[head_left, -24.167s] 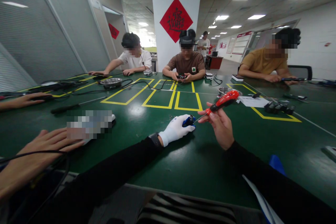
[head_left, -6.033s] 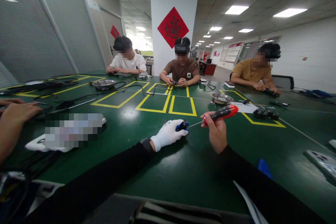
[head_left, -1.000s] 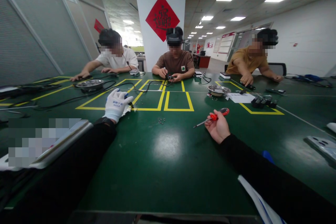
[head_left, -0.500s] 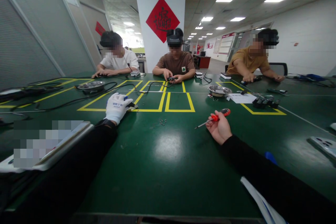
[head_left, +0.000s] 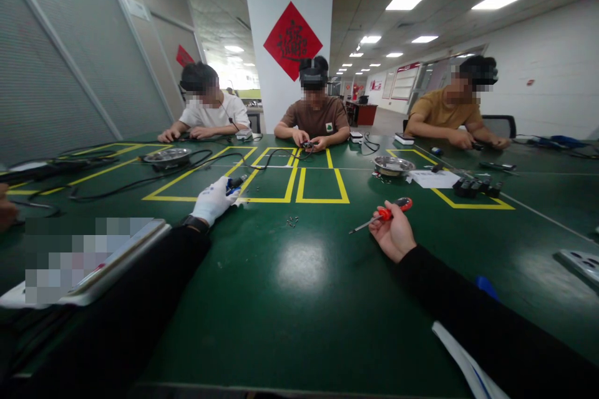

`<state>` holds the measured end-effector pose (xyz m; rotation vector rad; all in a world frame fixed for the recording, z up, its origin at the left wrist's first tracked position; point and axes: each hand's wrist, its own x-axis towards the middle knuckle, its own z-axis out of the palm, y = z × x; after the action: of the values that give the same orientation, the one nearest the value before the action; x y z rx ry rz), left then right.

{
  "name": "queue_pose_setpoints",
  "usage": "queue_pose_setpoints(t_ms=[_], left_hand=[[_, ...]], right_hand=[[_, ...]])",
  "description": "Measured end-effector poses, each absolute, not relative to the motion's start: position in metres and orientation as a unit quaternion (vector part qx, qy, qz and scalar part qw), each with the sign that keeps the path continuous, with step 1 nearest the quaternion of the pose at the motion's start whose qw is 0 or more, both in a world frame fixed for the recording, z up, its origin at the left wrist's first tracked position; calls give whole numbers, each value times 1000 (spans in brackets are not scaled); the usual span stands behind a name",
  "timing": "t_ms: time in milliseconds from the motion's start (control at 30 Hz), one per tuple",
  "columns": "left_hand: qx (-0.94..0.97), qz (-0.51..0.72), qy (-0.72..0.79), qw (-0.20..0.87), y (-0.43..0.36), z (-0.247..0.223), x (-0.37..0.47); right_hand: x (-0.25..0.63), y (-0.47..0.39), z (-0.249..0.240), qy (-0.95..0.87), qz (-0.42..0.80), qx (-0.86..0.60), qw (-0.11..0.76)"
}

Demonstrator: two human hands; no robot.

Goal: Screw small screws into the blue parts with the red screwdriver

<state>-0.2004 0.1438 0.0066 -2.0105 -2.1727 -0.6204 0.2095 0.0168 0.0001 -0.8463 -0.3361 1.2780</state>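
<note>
My left hand [head_left: 214, 201], in a white glove, is closed around a small black part with a blue patch [head_left: 236, 184], just above the far side of the table; its exact kind cannot be made out. In my bare right hand [head_left: 394, 235] is a screwdriver [head_left: 386, 213] with a red and black handle. Its metal shaft points left and slightly down, clear of any screw. Between my hands, nearer the left, lies a small cluster of loose screws [head_left: 292, 222] on the green table [head_left: 262, 324].
Metal bowls [head_left: 394, 165] stand left and right. Several black parts [head_left: 477, 187] sit beside a white paper [head_left: 433, 178]. Black cables [head_left: 116, 186] cross the left side. Three co-workers sit opposite; another person's hand [head_left: 6, 207] shows at the left edge.
My left hand has turned and moved slightly right, showing more of the black part. My right hand holds the screwdriver nearly still. Another person's hand has appeared at the left edge.
</note>
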Motion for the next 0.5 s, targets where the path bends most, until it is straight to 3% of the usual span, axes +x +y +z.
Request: queue_pose_setpoints(t_ms=[333, 500], left_hand=[[-703, -190, -681, 74, 141, 7, -208], [-747, -190, -636, 50, 145, 39, -214]], right_hand=[[209, 17, 2, -151, 574, -381, 709], [209, 19, 2, -151, 574, -380, 709]])
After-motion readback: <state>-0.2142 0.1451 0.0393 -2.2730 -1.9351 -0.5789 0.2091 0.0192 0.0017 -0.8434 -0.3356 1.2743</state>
